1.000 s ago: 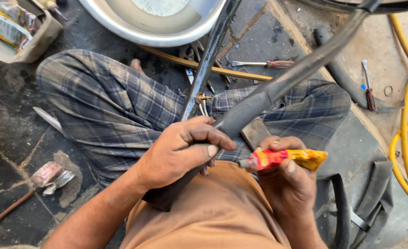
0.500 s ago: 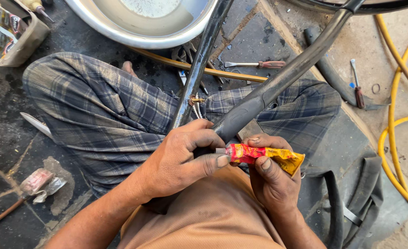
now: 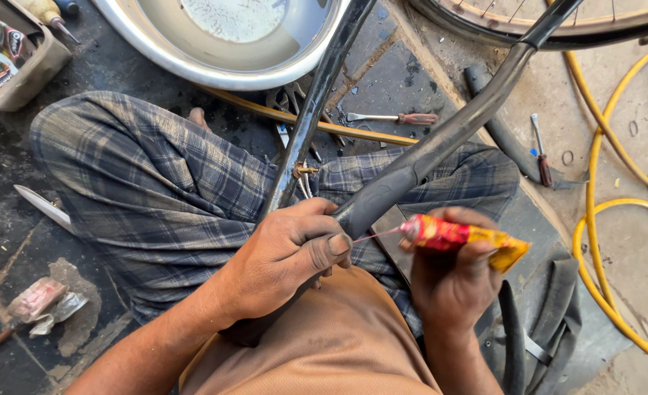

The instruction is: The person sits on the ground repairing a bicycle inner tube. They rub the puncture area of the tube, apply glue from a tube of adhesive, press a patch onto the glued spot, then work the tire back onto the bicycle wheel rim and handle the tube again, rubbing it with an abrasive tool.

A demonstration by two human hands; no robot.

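Glue is going on: left hand [image 3: 283, 260] clamps the inner tube [image 3: 382, 194], right hand [image 3: 455, 281] squeezes the glue tube [image 3: 459, 238]; spreading looks next.

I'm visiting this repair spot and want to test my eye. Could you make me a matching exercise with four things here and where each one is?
Things:
1. glue tube
2. black inner tube
3. metal basin
4. yellow hose

Places:
A. on the ground at the right
B. gripped by the left hand
C. held in the right hand
D. on the ground beyond the knees

Pairs: 1-C, 2-B, 3-D, 4-A
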